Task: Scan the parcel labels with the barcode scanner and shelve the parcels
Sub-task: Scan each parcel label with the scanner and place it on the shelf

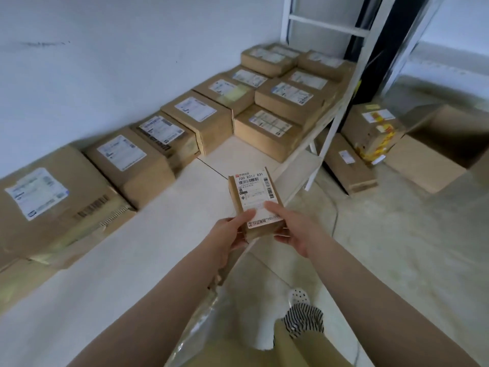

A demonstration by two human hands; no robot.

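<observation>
Near the frame's centre, both hands, left [229, 235] and right [297, 233], each close a grip around one small parcel [256, 201], label up, above the white shelf [164, 234]. Twelve boxes [143, 157] line that shelf toward upper right; three lie on the floor [397, 234].

1. We see a plain pale wall [119, 62] behind everything, with a faint dark scuff high on its left.
2. We stand on a mottled grey concrete floor [397, 247].
3. We note a dark vertical column [381, 46] at upper right.
4. We make out a white spotted shoe [298, 296] and a black-and-white striped trouser cuff [304, 320] near the bottom.
</observation>
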